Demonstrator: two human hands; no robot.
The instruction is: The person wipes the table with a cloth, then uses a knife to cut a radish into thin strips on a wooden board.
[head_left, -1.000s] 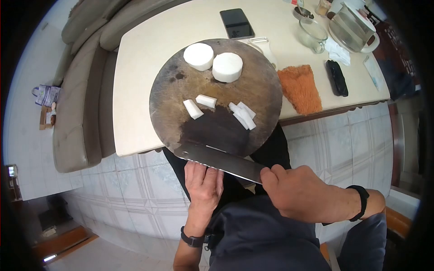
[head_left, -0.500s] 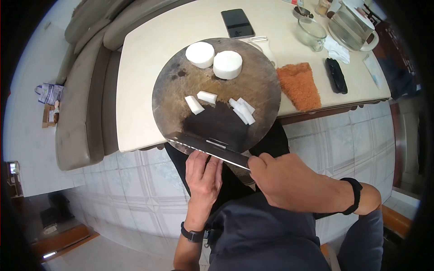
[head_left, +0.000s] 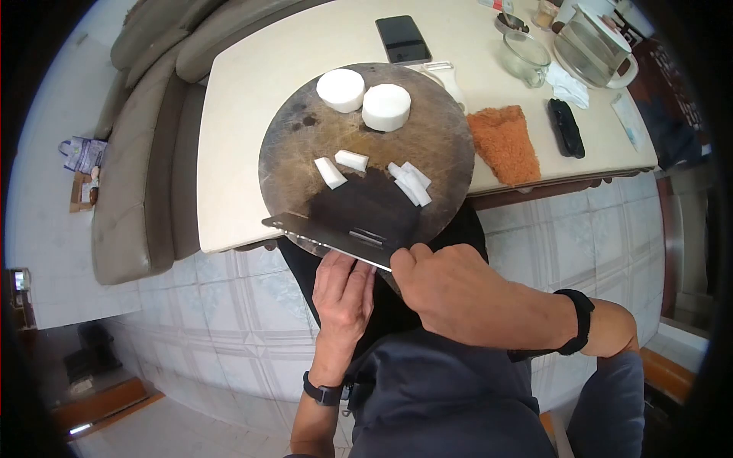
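Taking the round chopping board (head_left: 294, 145) as the dial, two white radish rounds (head_left: 340, 90) (head_left: 385, 107) block twelve o'clock. Two cut wedges (head_left: 330, 173) lie near the centre and strips (head_left: 410, 183) at four. The cleaver (head_left: 328, 233) bars six to seven, with the right hand (head_left: 450, 294) clasping it at five and the flat left hand (head_left: 343, 298) below. Bare wood lies open from nine to ten and at two. An orange cloth (head_left: 502, 143) crowds three, and the phone (head_left: 403, 40) lies beyond twelve.

A shiny metal cleaver (head_left: 328, 233) lies on the worn, stained wooden board (head_left: 435, 145), beside a fuzzy orange cloth (head_left: 504, 145).
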